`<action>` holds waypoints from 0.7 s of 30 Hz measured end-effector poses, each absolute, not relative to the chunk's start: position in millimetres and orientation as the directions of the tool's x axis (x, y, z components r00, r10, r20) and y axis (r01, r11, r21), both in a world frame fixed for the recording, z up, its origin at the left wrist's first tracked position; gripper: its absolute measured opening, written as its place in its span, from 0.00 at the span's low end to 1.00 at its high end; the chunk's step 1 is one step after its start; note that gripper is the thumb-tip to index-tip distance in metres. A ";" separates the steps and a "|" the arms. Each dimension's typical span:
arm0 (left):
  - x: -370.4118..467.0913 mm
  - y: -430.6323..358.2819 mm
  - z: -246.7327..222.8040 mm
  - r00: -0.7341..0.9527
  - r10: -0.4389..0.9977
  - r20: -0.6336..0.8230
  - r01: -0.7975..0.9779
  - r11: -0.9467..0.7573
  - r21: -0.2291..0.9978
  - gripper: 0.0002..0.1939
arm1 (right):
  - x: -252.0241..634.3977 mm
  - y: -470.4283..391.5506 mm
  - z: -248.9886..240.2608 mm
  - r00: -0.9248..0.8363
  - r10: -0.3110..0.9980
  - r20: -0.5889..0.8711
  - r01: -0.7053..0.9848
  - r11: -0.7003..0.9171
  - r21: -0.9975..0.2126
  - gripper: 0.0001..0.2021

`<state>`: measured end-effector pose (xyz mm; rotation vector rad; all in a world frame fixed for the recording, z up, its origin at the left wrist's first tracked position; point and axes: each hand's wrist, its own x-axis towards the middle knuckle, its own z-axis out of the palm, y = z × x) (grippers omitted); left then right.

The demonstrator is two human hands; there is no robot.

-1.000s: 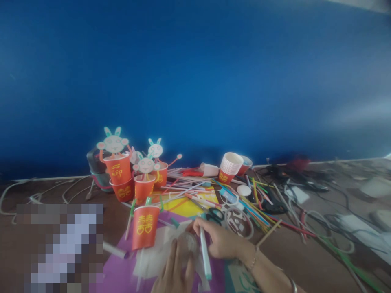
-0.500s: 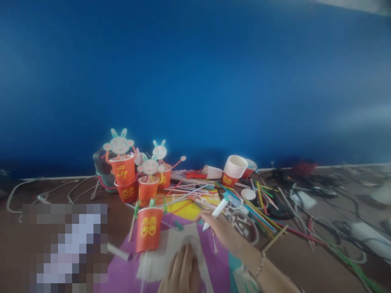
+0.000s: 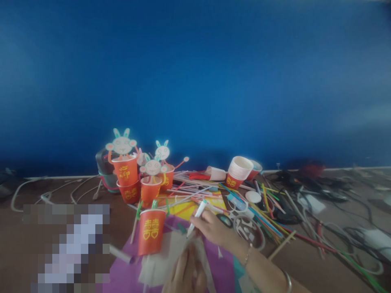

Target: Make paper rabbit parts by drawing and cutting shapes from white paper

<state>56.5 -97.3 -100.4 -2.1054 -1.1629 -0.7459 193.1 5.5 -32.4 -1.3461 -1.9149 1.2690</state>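
Observation:
My right hand (image 3: 214, 232) is closed around a white marker (image 3: 200, 213) with a teal end, its tip pointing down close to white paper (image 3: 169, 248). My left hand (image 3: 185, 270) lies on that paper with its fingers stretched out, just below the marker tip. The paper rests on a purple sheet (image 3: 122, 270). Left of my hands stands a red paper cup (image 3: 150, 232) with gold characters and green pieces sticking out at its rim. Whether the tip touches the paper, I cannot tell.
Behind are more red cups (image 3: 126, 173) with paper rabbits (image 3: 122, 145) in them. A stack of cups (image 3: 240, 171) stands back right, near scattered colored sticks (image 3: 259, 217) and a roll of tape (image 3: 262, 240). Cables (image 3: 345, 236) sprawl at far right. A blue wall (image 3: 195, 81) rises behind.
My right hand has moved left and down, bringing the marker tip from beside the white paper to just above my left fingers. My left hand stays on the paper.

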 end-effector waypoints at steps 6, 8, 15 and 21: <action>56.3 -97.0 -110.2 0.461 0.549 0.697 0.875 -0.412 -0.254 0.12 | 188.2 10.4 -33.0 -0.460 0.882 -0.102 0.514 0.171 -0.841 0.12; 56.8 -96.8 -110.3 0.471 0.538 0.699 0.869 -0.418 -0.263 0.11 | 185.4 12.9 -32.2 -0.490 0.866 -0.098 0.526 0.204 -0.826 0.13; 55.9 -96.8 -115.5 0.465 0.538 0.703 0.869 -0.427 -0.248 0.09 | 175.5 18.3 -26.4 -0.543 0.829 -0.136 0.608 0.276 -0.745 0.16; 57.9 -96.8 -114.2 0.452 0.543 0.708 0.878 -0.410 -0.246 0.10 | 172.9 21.5 -22.3 -0.542 0.816 -0.203 0.668 0.271 -0.693 0.16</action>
